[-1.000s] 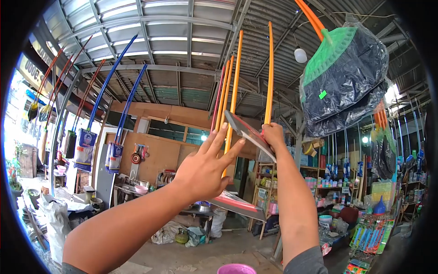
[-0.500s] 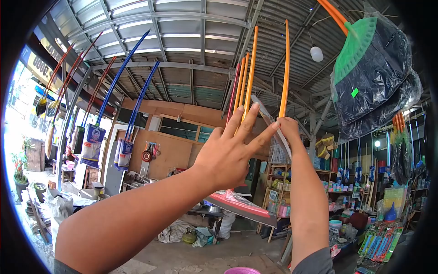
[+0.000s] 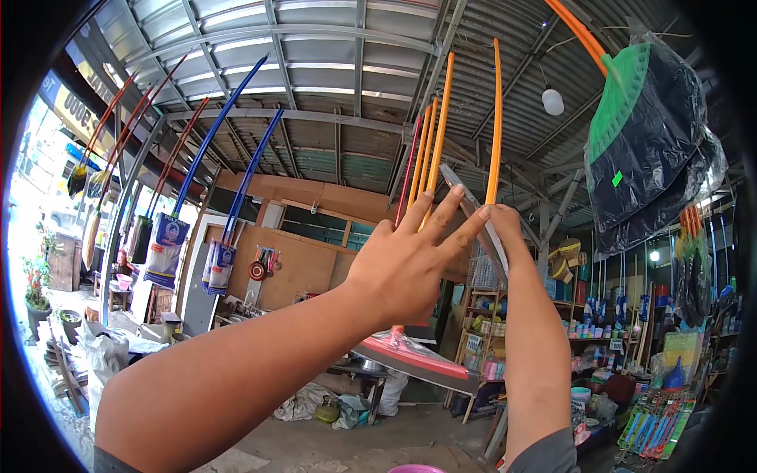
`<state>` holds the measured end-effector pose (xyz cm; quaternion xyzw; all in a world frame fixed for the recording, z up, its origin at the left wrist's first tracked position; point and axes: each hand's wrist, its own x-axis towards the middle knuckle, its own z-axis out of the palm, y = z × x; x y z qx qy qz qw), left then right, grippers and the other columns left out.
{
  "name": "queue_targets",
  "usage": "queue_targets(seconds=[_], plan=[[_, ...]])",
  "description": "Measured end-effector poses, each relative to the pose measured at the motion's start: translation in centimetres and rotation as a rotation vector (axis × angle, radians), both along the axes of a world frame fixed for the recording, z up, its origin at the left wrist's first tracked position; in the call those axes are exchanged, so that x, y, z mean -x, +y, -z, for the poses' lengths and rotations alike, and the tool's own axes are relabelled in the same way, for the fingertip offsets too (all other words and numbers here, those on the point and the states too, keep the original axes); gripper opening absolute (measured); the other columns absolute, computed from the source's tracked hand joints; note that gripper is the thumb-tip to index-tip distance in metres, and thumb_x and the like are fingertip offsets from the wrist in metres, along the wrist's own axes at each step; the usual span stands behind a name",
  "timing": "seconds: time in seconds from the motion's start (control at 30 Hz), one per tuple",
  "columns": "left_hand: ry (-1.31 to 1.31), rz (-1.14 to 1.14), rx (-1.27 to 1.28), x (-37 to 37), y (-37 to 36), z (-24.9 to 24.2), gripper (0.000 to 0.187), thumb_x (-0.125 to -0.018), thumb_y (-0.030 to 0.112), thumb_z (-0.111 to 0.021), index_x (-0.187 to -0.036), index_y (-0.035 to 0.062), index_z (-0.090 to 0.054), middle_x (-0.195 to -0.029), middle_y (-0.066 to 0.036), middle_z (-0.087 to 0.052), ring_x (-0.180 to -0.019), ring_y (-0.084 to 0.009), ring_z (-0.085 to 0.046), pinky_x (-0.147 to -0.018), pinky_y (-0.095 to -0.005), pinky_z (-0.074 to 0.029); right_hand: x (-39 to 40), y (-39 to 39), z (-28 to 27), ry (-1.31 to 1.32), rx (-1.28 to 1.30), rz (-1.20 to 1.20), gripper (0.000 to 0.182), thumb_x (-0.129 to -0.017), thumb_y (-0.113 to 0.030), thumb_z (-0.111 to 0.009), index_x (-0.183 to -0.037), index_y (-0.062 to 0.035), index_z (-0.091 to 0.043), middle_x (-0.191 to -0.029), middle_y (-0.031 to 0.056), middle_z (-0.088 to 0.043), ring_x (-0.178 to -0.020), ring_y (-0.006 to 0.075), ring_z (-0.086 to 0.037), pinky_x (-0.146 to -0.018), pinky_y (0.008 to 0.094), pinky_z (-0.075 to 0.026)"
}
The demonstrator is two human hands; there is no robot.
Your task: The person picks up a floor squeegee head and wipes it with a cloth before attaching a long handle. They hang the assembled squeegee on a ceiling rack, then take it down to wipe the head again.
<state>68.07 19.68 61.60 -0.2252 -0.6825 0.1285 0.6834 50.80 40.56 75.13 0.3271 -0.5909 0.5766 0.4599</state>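
Observation:
Raised in front of me is a floor squeegee (image 3: 464,195), its flat grey head seen nearly edge-on and an orange pole rising above it. My right hand (image 3: 505,227) is closed around the squeegee where head and pole meet; some of its fingers are hidden. My left hand (image 3: 400,266) has its fingers stretched out and apart, with the fingertips at the near face of the head; its thumb is out of sight. Just below the left hand hangs a pink-and-grey squeegee (image 3: 418,359). Several orange poles (image 3: 444,118) hang behind the left fingers.
Green-and-black plastic-wrapped brooms (image 3: 650,150) hang at upper right. Blue-handled mops (image 3: 167,244) hang at left. Shelves of goods (image 3: 591,347) stand at right, a table (image 3: 359,369) behind. The pink rim of a bucket (image 3: 416,469) shows below.
The view has shifted slightly, so the hanging goods sit a little lower and farther right. My left fingers have moved slightly right and down along the squeegee head; my right hand keeps its grip.

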Motion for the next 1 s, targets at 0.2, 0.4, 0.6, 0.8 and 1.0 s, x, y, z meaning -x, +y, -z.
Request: queue_targets(seconds=[0.2,0.4,0.6,0.8,1.0], plan=[[0.010,-0.009,-0.007,-0.4,0.2,-0.1,0.084,-0.074,0.010,-0.055,-0.146,0.0250,-0.016,-0.148,-0.013,-0.023,-0.130,-0.0348,-0.031,-0.083,-0.0434,-0.045,0.5,0.4,-0.2,-0.027,-0.012,-0.004,0.018,-0.078,-0.014,-0.060,-0.078,0.0037,-0.062,-0.063,0.0043,-0.056,-0.051,0.0112,-0.049,-0.048,0.0286,-0.038],[-0.019,-0.018,0.003,-0.2,0.2,-0.3,0.087,-0.072,0.015,-0.060,-0.146,0.0253,-0.014,-0.148,-0.015,-0.022,-0.128,-0.0390,-0.034,-0.088,-0.0490,-0.046,0.7,0.6,-0.2,-0.038,-0.027,0.044,0.019,-0.077,-0.014,-0.060,-0.079,0.0046,-0.062,-0.065,0.0052,-0.057,-0.055,0.0119,-0.051,-0.051,0.0291,-0.039],[-0.026,-0.026,0.007,-0.2,0.9,0.0,0.087,-0.072,0.013,-0.058,-0.146,0.0246,-0.014,-0.148,-0.015,-0.023,-0.129,-0.0376,-0.033,-0.086,-0.0462,-0.045,0.7,0.8,0.1,-0.045,-0.003,-0.003,0.019,-0.079,-0.014,-0.060,-0.081,0.0045,-0.063,-0.064,0.0052,-0.057,-0.054,0.0117,-0.051,-0.051,0.0286,-0.040],[-0.016,-0.058,0.015,-0.5,1.3,0.1,0.087,-0.073,0.009,-0.056,-0.147,0.0237,-0.013,-0.148,-0.014,-0.022,-0.130,-0.0365,-0.032,-0.084,-0.0434,-0.045,0.6,1.2,0.1,-0.042,-0.011,-0.052,0.014,-0.079,-0.012,-0.060,-0.078,0.0019,-0.062,-0.060,0.0027,-0.056,-0.049,0.0096,-0.049,-0.046,0.0261,-0.038],[0.010,-0.013,0.021,-0.3,1.2,0.7,0.087,-0.071,0.012,-0.059,-0.145,0.0257,-0.016,-0.147,-0.015,-0.025,-0.128,-0.0380,-0.035,-0.084,-0.0472,-0.045,0.1,0.9,1.2,-0.031,-0.016,-0.040,0.013,-0.080,-0.011,-0.060,-0.076,0.0016,-0.061,-0.060,0.0024,-0.055,-0.048,0.0094,-0.049,-0.045,0.0259,-0.037]])
